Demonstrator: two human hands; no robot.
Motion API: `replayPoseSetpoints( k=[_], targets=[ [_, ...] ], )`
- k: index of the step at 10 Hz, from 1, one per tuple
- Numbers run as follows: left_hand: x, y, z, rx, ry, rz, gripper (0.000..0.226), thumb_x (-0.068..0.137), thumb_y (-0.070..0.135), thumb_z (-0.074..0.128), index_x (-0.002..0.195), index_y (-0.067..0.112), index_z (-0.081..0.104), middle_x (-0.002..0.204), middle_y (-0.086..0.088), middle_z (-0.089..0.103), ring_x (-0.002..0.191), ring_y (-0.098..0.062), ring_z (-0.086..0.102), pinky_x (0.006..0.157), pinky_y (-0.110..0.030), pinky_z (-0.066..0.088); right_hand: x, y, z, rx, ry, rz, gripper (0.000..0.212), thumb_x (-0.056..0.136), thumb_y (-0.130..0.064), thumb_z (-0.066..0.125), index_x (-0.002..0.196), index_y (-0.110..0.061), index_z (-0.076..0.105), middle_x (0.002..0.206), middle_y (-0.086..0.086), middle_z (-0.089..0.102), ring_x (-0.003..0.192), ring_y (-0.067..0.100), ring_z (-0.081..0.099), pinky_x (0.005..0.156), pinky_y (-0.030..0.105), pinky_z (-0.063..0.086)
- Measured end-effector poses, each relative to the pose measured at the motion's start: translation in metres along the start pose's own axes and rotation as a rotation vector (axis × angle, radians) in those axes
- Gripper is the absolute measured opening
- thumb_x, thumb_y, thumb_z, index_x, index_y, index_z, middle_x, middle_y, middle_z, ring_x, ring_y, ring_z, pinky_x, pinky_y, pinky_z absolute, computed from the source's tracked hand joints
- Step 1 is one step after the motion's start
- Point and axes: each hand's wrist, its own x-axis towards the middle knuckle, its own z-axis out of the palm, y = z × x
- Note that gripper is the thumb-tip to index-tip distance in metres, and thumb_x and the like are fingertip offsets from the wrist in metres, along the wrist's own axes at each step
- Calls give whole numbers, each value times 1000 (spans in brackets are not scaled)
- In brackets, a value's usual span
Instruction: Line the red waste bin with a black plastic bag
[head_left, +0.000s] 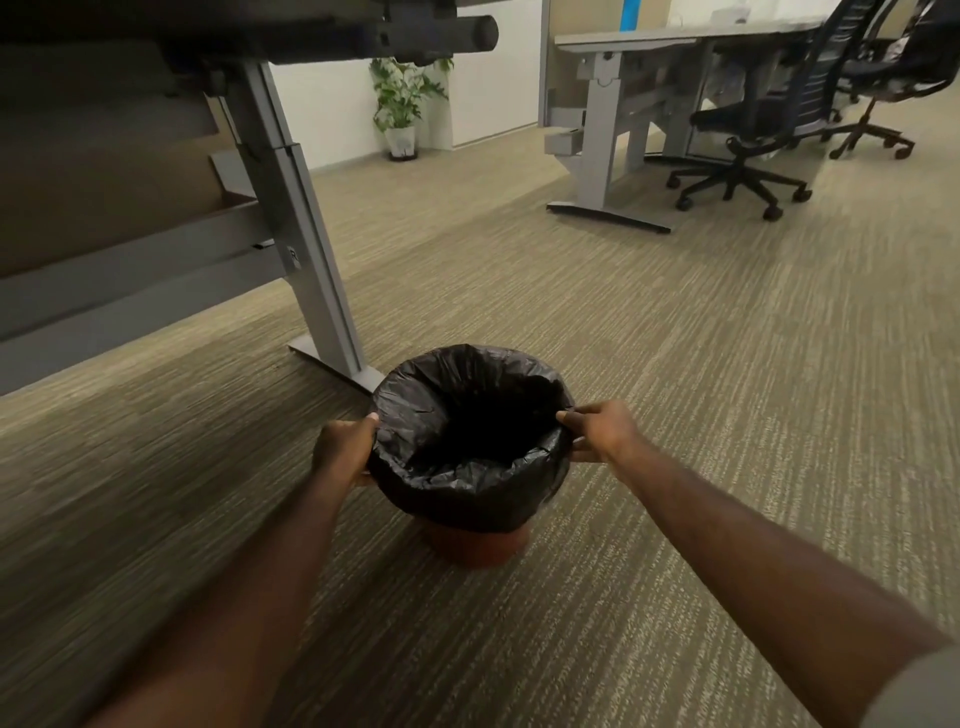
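Observation:
The red waste bin (475, 548) stands on the carpet in the lower middle of the head view. Only its lower part shows below the black plastic bag (457, 488), which lies inside it and is folded down over the rim all around. My left hand (344, 448) grips the bag-covered rim on the left side. My right hand (602, 430) pinches the bag's edge at the rim on the right side. The bin's inside is dark, so its bottom cannot be seen.
A grey desk leg and foot (322, 322) stand just behind the bin on the left. A second desk (608, 130) and two black office chairs (753, 145) are at the far right. A potted plant (402, 104) is by the back wall. Carpet (675, 364) stretches to the right.

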Motion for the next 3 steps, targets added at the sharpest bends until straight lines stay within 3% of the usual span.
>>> replayPoseSetpoints(
  k=[1, 2, 3],
  targets=[
    [-5, -6, -3, 93, 5, 80, 41, 96, 36, 59, 108, -1, 71, 111, -27, 72, 96, -43, 71, 53, -35, 55, -7, -3, 1, -52, -21, -29, 41, 95, -25, 68, 127, 1, 63, 114, 22, 73, 89, 41, 76, 79, 52, 64],
    [-8, -7, -5, 123, 1, 82, 41, 96, 38, 58, 119, 5, 66, 113, -20, 72, 94, -39, 72, 71, -47, 63, -7, -6, 0, -116, -31, -42, 43, 99, -38, 60, 120, -1, 67, 106, 22, 74, 89, 41, 75, 76, 50, 64],
    [-20, -7, -6, 260, 191, 217, 40, 96, 36, 58, 125, 9, 62, 120, -17, 71, 104, -36, 68, 79, -40, 55, -21, -7, 3, -320, 79, -116, 51, 102, -48, 49, 118, -3, 67, 105, 19, 73, 93, 37, 73, 83, 49, 62]
  ],
)
